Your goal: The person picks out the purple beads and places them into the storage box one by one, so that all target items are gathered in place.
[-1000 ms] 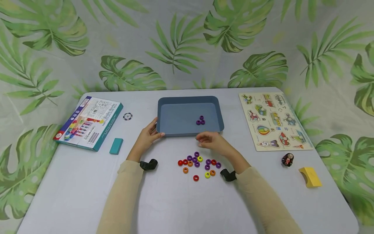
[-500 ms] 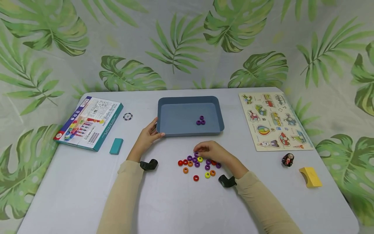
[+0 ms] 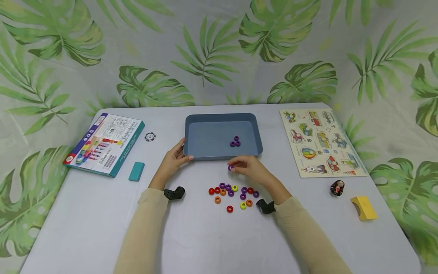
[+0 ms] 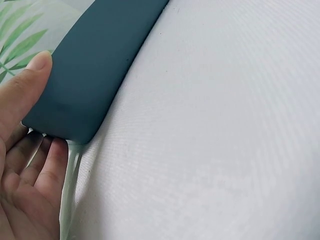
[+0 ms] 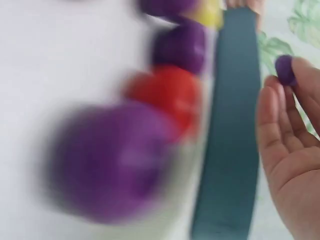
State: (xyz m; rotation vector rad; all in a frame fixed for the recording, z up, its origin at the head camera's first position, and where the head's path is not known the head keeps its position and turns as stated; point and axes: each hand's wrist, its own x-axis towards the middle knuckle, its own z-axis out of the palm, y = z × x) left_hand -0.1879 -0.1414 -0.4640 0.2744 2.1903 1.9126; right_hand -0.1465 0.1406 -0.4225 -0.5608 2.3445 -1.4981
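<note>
My right hand (image 3: 252,168) pinches a purple bead (image 3: 230,168) between thumb and fingertips, just in front of the tray's near edge. In the right wrist view that bead (image 5: 284,70) shows at the fingertips. A blue-grey tray (image 3: 205,139) lies at the back middle of the table, with three purple beads (image 3: 235,142) in its right part. My left hand (image 3: 173,159) grips the tray's near left corner. The left wrist view shows the thumb along the tray wall (image 4: 95,70) and the fingers at its corner. Loose purple, red, orange and yellow beads (image 3: 230,193) lie scattered nearer me.
At the left are a boxed toy (image 3: 104,144), a teal block (image 3: 136,171) and a black-and-white chip (image 3: 149,136). A picture puzzle board (image 3: 321,142), a small dark figure (image 3: 337,187) and a yellow arch block (image 3: 363,208) lie at the right.
My right hand reached down to the loose beads, took hold of a purple one and moved back up toward the tray with it. My left hand stayed at the tray corner.
</note>
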